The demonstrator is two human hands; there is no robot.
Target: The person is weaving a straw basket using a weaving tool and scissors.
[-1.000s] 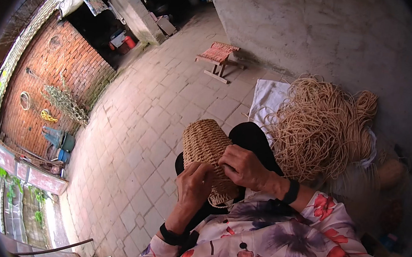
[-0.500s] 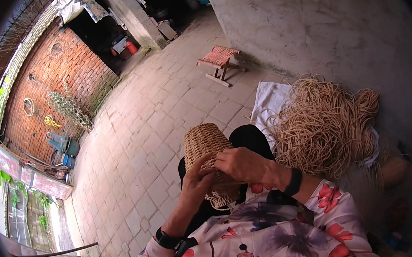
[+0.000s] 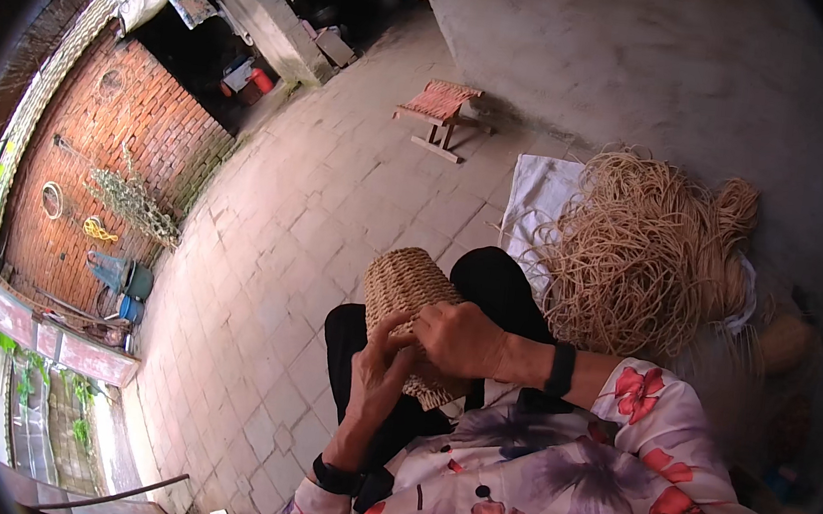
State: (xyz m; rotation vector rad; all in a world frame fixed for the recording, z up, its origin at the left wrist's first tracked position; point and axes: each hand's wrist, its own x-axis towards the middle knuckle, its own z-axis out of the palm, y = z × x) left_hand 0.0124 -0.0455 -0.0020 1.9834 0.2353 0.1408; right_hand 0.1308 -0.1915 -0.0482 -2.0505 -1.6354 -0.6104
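A tan woven straw basket [image 3: 407,285] lies tilted across my lap, its closed narrow end pointing away from me. My left hand [image 3: 379,374] is bent round the basket's near left side, fingers curled in against the weave. Pressed to the weave just right of it, my right hand [image 3: 463,339] is closed, its fingertips meeting those of my left. Whether a loose strand is pinched between the fingers is hidden. The lower part of the basket shows below my hands.
A big tangled heap of straw cord [image 3: 632,255] lies on a white cloth [image 3: 541,200] to my right. Farther off, a low stool [image 3: 441,103] with a woven red seat stands on the paved floor [image 3: 282,243]. A brick wall [image 3: 76,152] rises at left.
Both hands have shifted slightly left, staying together on the basket. The basket has tipped a little, and my left knee shows more beside it.
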